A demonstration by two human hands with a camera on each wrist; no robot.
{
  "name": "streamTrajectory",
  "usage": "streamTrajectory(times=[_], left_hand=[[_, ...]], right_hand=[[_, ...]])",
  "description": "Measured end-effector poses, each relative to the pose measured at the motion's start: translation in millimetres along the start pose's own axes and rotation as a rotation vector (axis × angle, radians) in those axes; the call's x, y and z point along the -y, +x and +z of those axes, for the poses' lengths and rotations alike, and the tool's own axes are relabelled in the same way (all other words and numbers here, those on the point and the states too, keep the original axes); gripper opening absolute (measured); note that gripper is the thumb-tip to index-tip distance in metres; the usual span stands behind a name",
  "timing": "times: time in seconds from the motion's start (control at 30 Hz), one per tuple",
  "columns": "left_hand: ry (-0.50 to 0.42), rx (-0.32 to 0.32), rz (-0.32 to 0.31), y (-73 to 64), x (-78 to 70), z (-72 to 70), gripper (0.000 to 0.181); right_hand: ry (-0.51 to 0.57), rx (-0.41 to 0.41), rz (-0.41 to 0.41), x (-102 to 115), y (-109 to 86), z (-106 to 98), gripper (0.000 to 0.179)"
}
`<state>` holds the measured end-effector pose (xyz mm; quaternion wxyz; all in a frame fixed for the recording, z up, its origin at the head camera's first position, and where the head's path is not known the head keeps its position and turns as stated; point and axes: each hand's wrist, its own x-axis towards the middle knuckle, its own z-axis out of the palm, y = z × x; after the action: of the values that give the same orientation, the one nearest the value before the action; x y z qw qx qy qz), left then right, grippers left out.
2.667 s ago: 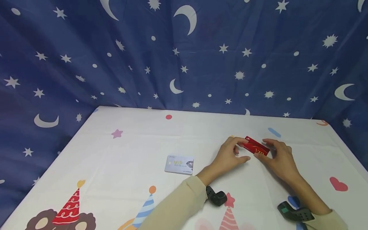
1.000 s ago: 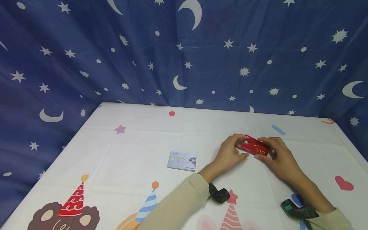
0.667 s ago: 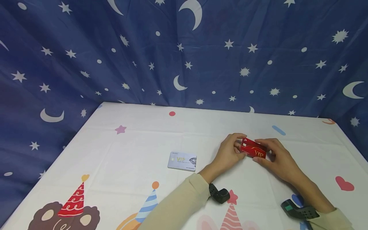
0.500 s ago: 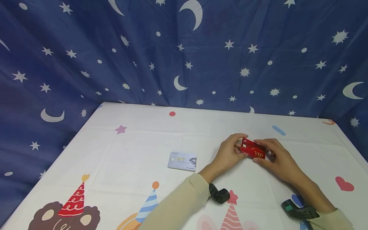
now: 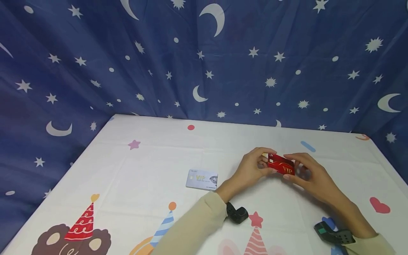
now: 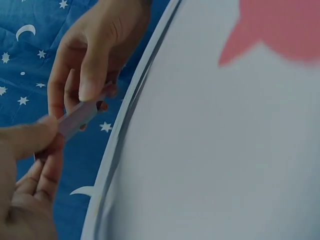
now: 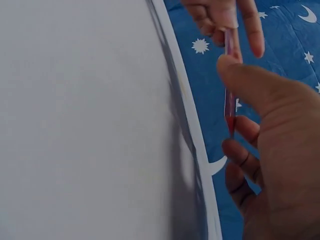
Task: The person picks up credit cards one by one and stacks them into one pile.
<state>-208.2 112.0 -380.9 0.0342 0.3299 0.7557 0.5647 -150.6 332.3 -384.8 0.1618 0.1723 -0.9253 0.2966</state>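
A small stack of red VIP cards is held up over the right part of the table, printed face toward the head camera. My left hand pinches its left end between thumb and fingers. At the right end, my right hand grips the stack the same way, thumb along the lower edge. The left wrist view shows the thick pale edge of the stack between both hands. From the right wrist, the cards appear edge-on as a thin band. A silver VIP card stack lies flat left of my left hand.
The table wears a white cloth printed with party hats, stars and hearts. Behind and beside it hangs a blue curtain with moons and stars. Dark wrist cameras are strapped to both wrists.
The red cards, offset from each other a second ago, now line up in one stack. My left thumb, apart from them at first, now presses their lower edge. The silver stack has stayed put.
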Motion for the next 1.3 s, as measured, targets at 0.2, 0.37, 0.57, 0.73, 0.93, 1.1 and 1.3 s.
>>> streamTrajectory(times=[0.2, 0.37, 0.57, 0.73, 0.93, 1.1, 1.3], left_hand=[[-0.009, 0.025, 0.028, -1.8, -3.6, -12.7, 0.052], [-0.036, 0.019, -0.007, -5.1, -6.5, -27.2, 0.051], [-0.005, 0.048, -0.011, -11.4, -12.2, -50.0, 0.051], [0.120, 0.060, 0.016, -16.7, -16.4, -69.1, 0.051], [0.224, 0.073, -0.002, -29.7, -21.2, -91.6, 0.053], [0.279, 0.094, -0.004, -41.8, -21.9, -108.4, 0.055], [0.298, 0.102, -0.037, -56.9, -21.5, -127.3, 0.057]], right_hand=[[0.031, -0.009, 0.017, 8.5, 0.3, -2.2, 0.071], [0.038, -0.004, 0.031, 15.8, 1.3, -2.4, 0.073], [0.049, -0.017, -0.007, 25.5, 5.4, 2.5, 0.074], [0.068, -0.045, -0.059, 37.4, 9.5, 6.5, 0.073], [0.104, -0.064, -0.116, 53.0, 15.6, 16.2, 0.071], [0.152, -0.069, -0.149, 65.1, 19.9, 24.7, 0.068], [0.183, -0.033, -0.147, 78.8, 26.9, 34.6, 0.068]])
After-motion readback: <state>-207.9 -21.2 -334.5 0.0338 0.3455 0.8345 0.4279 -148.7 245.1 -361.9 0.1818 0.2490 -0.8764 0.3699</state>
